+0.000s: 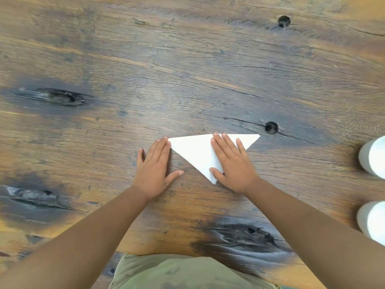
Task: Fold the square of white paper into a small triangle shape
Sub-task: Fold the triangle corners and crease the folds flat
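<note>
Paper (195,152), already folded into a white triangle, lay flat on the wooden table (187,80) with its long edge away from the person. The right hand (233,163) pressed flat on its right half, fingers spread. The left hand (155,163) lay open on the wood, fingers together, fingertips touching the triangle's left corner. Two white rolls (374,157) stood well apart at right.

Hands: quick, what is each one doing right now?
Left hand: open, flat on the table, fingertips at the paper corner.
Right hand: open, pressing flat on the paper.
</note>
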`<state>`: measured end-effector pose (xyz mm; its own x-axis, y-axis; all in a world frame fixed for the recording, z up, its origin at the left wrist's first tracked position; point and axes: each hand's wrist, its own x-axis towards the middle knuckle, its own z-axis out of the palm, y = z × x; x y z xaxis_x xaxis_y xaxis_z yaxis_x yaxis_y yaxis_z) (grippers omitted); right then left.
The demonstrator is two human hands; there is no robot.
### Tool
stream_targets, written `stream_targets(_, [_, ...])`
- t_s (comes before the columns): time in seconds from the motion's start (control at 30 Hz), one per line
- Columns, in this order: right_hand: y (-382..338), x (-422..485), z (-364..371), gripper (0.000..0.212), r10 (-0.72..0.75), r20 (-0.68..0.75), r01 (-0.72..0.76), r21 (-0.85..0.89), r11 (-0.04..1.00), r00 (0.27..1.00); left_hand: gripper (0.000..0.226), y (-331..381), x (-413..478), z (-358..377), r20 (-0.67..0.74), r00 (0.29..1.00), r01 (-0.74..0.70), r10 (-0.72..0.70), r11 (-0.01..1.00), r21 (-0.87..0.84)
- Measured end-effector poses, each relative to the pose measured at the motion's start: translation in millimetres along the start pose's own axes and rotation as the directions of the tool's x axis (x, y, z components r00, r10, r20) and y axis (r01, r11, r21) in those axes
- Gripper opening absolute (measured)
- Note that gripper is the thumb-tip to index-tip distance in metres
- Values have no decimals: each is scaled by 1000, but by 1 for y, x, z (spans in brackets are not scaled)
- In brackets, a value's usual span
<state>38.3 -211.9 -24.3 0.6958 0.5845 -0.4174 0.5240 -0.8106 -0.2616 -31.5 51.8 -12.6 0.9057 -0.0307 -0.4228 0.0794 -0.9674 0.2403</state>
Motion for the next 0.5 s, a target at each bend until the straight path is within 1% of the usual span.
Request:
stream_targets(0.1, [-2,-1,-7,80,16,-9,-16,19,1000,1000,83,7,10,-10,-96,995,-7,4,999,-33])
stream_targets(0.2, [-1,-3,-12,79,38,-38,-35,71,997,999,79,17,19,-18,-136,989,-55,52,998,-13])
stream_targets(0.33, [8,-6,-17,78,147,-80,-133,167,977,986,84,42,29,-19,-66,987,-151,150,989,-6])
stream_targets(0.43, [20,-9,-17,76,243,-99,-221,196,955,965,89,62,33,-11,43,974,-224,223,974,25])
stream_targets(0.5, [26,-12,-16,73,296,-112,-270,205,941,948,88,69,34,-6,70,967,-246,243,968,39])
